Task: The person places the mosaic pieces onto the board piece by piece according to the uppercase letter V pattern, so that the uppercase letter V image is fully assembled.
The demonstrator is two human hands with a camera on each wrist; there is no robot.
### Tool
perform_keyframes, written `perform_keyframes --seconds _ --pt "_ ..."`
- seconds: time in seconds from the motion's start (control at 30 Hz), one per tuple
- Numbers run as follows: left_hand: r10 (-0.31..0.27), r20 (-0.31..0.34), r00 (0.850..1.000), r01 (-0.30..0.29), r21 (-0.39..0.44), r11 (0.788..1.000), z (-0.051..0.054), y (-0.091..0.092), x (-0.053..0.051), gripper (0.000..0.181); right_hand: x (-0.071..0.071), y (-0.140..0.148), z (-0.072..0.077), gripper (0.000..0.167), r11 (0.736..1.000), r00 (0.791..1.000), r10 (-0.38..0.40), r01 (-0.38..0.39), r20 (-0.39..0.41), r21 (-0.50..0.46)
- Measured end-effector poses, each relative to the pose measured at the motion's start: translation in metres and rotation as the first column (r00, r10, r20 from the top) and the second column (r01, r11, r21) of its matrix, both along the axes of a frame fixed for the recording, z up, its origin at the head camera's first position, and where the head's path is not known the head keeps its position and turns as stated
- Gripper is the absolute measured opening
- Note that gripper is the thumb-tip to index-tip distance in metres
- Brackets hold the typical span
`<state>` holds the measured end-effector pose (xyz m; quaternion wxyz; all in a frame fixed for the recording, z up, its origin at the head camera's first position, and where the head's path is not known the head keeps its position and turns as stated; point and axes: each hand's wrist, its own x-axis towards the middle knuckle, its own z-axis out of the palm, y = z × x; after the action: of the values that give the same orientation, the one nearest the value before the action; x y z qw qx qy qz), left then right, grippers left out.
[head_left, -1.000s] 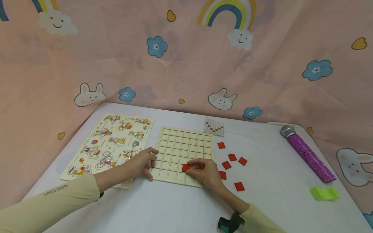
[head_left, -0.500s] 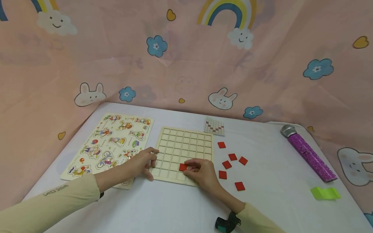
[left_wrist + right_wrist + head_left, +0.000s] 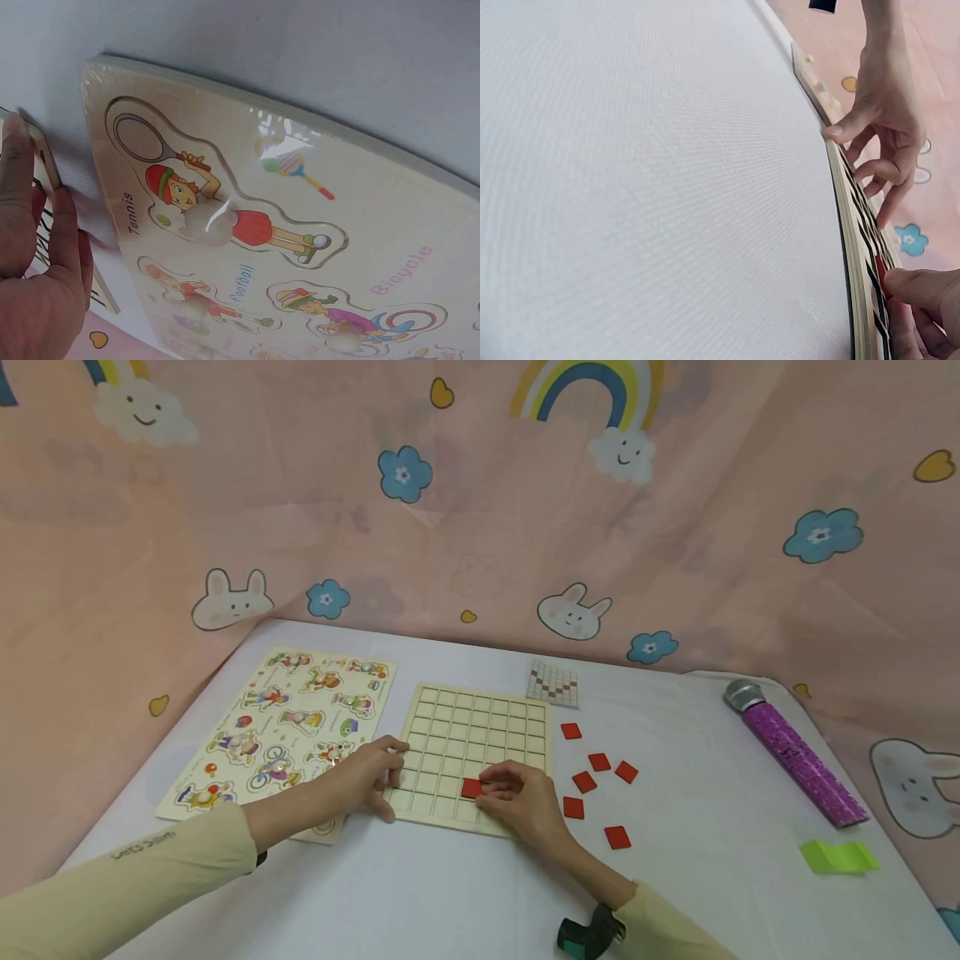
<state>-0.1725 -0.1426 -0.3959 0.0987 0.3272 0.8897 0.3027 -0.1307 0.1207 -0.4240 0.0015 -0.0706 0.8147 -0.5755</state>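
Observation:
A pale wooden grid board [image 3: 450, 727] lies in the middle of the white table in the head view. My left hand [image 3: 371, 777] holds its left side, thumb near the front corner and fingers bent at the edge. My right hand [image 3: 525, 797] pinches a red square tile [image 3: 471, 788] at its right side, low on the grid. In the right wrist view only a sliver of the tile [image 3: 880, 270] shows by my right thumb. Several loose red tiles [image 3: 584, 782] lie right of the board. Behind it is a small pattern card [image 3: 553, 683] with a printed V of dark squares.
A picture puzzle board [image 3: 300, 722] of sports figures lies beneath and beyond my left forearm; the left wrist view shows its knobs. Toward the right edge are a purple glittery microphone [image 3: 802, 760] and a bright green piece [image 3: 838, 857]. A pink patterned cloth [image 3: 480, 527] hangs behind the table.
My right hand has shifted the red tile slightly left on the grid, then drawn a little back to the right. My left hand has stayed at the board's left side.

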Motion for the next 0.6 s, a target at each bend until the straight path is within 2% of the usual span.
perform_keyframes --seconds 0.37,0.6 --pt "0.032 0.036 0.999 -0.032 -0.014 0.999 0.0012 0.0021 0.0000 0.037 -0.0020 -0.0001 -0.0017 0.025 1.000 1.000 0.006 -0.005 0.014 -0.025" --pt "0.030 0.018 0.999 -0.030 -0.018 0.999 0.0003 0.0017 0.0004 0.037 -0.0007 0.0037 -0.0012 0.025 0.998 0.999 -0.016 0.017 0.028 -0.057"
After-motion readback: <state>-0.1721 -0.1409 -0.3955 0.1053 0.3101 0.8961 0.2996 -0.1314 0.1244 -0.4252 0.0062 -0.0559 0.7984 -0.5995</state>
